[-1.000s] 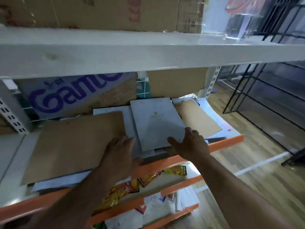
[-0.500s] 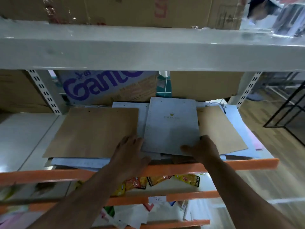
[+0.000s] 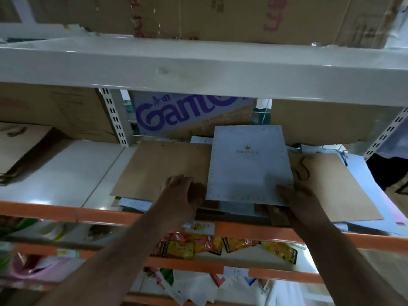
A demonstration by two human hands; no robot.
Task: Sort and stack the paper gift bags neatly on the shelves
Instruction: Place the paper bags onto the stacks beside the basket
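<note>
Bag [image 3: 249,164] between left hand [image 3: 180,193], right hand [image 3: 297,200]

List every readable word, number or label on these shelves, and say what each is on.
"Gam…", tops hidden by the white shelf: purple letters on the white cardboard box.
"PRINCE", faint, under a gold crown: pale blue flat paper gift bag.
"7元": white price tag on the lower orange rail.
Too blurred: red print on the brown top-shelf carton; yellow snack packets.
</note>
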